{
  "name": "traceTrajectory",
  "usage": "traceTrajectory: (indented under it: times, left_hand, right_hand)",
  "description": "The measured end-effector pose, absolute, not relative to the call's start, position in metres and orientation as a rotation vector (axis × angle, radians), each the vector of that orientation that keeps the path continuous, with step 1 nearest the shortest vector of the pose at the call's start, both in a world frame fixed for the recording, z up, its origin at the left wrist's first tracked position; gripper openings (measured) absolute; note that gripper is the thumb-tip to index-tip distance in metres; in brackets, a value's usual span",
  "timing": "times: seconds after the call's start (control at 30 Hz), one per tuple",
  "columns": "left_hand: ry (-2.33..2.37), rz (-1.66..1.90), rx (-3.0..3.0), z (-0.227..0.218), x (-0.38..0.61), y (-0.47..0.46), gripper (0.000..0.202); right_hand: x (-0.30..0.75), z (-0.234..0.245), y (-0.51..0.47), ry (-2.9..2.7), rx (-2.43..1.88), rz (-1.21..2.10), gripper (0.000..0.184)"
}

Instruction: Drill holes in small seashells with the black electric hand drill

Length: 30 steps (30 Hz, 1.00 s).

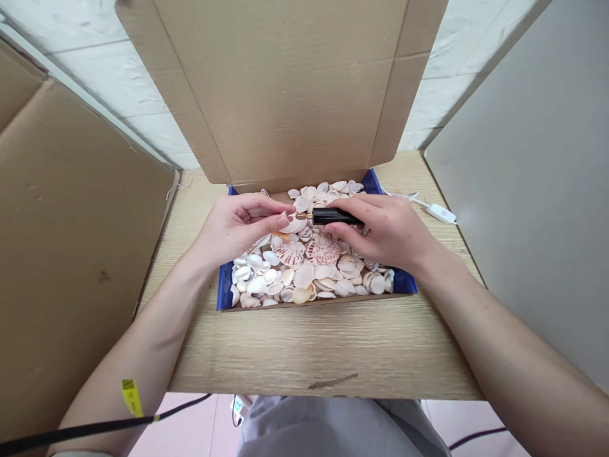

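Observation:
My right hand [386,230] is closed around a black pen-shaped tool [335,216] with a brass tip that points left. My left hand [240,222] pinches a small pale shell [291,225] at that tip, thumb and fingers pressed together. Both hands hover over an open cardboard box [309,303] with blue lining, filled with several white, cream and pink-striped seashells [304,266]. Two larger fan-shaped striped shells [323,249] lie just below the tool.
The box's raised lid [285,89] stands behind the hands. A light wooden tabletop [323,349] bears the box. A cardboard panel [71,241] walls the left, a grey panel [523,190] the right. A white cord with switch [440,212] lies at the right; a black cable [95,428] crosses my left forearm.

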<state>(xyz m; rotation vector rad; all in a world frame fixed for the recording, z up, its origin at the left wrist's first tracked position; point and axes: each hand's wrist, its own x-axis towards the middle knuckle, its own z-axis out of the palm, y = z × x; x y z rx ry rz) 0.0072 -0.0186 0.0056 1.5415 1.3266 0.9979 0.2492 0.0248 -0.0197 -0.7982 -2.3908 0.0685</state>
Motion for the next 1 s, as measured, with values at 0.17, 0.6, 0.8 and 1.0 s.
traceTrajectory:
  times: [0.17, 0.6, 0.8, 1.0]
  left_hand:
    - [1.333, 1.02, 1.576, 0.0044, 0.0083, -0.0189, 0.016]
    - [1.348, 1.032, 1.558, 0.0011, 0.0119, -0.0189, 0.017]
    - [1.355, 1.05, 1.579, -0.0018, 0.0125, -0.0189, 0.02]
    - [1.325, 1.057, 1.537, -0.0024, 0.0152, -0.0197, 0.019]
  right_hand:
    - [0.2497, -0.0204, 0.0251, -2.395, -0.792, 0.085, 0.028]
    - [0.2499, -0.0206, 0.0247, -2.409, -0.823, 0.054, 0.028]
    - [0.2503, -0.0203, 0.0249, -2.404, -0.815, 0.067, 0.026]
    - [0.2501, -0.0212, 0.0244, -2.389, -0.771, 0.028, 0.029]
